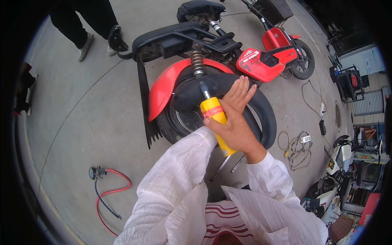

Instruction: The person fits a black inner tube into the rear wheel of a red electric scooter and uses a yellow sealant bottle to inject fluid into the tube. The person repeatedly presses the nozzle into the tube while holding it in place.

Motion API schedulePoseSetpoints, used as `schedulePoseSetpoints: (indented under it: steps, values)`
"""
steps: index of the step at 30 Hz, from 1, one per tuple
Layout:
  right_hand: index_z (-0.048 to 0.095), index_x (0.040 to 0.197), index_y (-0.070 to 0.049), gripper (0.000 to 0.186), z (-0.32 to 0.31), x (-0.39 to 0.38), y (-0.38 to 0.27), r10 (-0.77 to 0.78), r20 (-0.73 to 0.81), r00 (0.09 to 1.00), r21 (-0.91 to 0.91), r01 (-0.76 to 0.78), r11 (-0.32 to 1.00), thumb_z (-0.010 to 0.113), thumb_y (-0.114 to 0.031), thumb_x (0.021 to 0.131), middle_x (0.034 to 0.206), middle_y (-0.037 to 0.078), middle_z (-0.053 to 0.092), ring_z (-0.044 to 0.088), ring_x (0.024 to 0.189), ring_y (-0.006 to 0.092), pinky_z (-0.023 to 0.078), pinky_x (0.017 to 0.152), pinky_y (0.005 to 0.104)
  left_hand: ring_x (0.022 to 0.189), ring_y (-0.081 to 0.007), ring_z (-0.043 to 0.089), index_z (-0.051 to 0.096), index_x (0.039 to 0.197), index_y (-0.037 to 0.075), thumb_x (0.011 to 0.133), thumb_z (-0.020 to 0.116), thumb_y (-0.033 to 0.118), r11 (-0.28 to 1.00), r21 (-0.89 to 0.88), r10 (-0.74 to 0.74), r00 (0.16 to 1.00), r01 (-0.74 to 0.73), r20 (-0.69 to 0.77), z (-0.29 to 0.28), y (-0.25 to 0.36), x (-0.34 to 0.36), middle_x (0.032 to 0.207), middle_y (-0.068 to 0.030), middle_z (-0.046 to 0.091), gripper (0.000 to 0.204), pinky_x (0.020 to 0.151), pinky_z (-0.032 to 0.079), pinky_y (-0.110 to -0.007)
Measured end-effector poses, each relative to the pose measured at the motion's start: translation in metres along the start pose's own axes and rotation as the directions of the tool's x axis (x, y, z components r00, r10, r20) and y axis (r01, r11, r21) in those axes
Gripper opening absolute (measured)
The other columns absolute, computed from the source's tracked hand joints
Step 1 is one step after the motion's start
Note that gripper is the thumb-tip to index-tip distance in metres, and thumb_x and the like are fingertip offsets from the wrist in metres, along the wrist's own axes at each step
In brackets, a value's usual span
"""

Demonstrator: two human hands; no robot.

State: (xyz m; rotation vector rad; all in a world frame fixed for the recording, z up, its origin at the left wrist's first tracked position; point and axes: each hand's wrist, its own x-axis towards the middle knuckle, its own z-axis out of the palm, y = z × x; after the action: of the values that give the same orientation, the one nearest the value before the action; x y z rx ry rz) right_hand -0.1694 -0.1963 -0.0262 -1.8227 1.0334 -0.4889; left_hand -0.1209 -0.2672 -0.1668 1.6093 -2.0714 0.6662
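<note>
My right hand (241,130) is wrapped round a yellow cylindrical handheld grinder (213,109) with a metal shaft and a dark pointed bit. The bit lies over a black inner tube (188,92), and I cannot tell whether it touches. Beyond the grinder, my left hand (240,93) rests on the tube with its fingers stretched out; the grinder and right hand hide part of it. The tube hangs out of the rear wheel (165,124) in a loop to the right. Above the wheel are a red fender (161,92) and a coil spring (197,63) of a red electric scooter (261,67).
A gauge with a red hose (118,170) lies on the concrete at left. Coiled cable with a white socket block (305,139) is at right. Metal bars (220,167) lie below the wheel. A person (83,24) stands at the upper left. Parked scooters (341,163) line the right.
</note>
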Motion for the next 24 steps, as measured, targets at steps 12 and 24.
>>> schedulePoseSetpoints:
  steps: [12, 24]
  values:
    - [0.060, 0.122, 0.004, 0.046, -0.006, 0.003, 0.005, 0.070, -0.085, 0.994, 0.036, -0.067, 0.997, 0.076, -0.027, 0.093, 0.110, 0.019, 0.065, 0.063, 0.101, 0.0277, 0.050, 0.093, 0.0393, 0.152, -0.0350, 0.037, 0.042, 0.158, 0.014, 0.093, 0.054, 0.017, 0.996, -0.085, -0.011, 1.000, 0.012, 0.016, -0.012, 0.003, 0.003, 0.159, -0.0225, 0.042, 0.066, 0.129, 0.018, -0.045]
    - [0.062, 0.121, 0.004, 0.045, -0.006, 0.002, -0.002, 0.146, 0.033, 0.989, 0.169, -0.150, 0.974, 0.075, -0.031, 0.094, 0.104, 0.012, 0.067, 0.064, 0.094, 0.0200, 0.052, 0.086, 0.0343, 0.153, -0.0361, 0.036, 0.039, 0.160, 0.013, 0.096, 0.051, 0.017, 1.000, -0.014, 0.017, 1.000, -0.016, 0.021, -0.016, -0.002, 0.000, 0.160, -0.0234, 0.041, 0.065, 0.129, 0.020, -0.045]
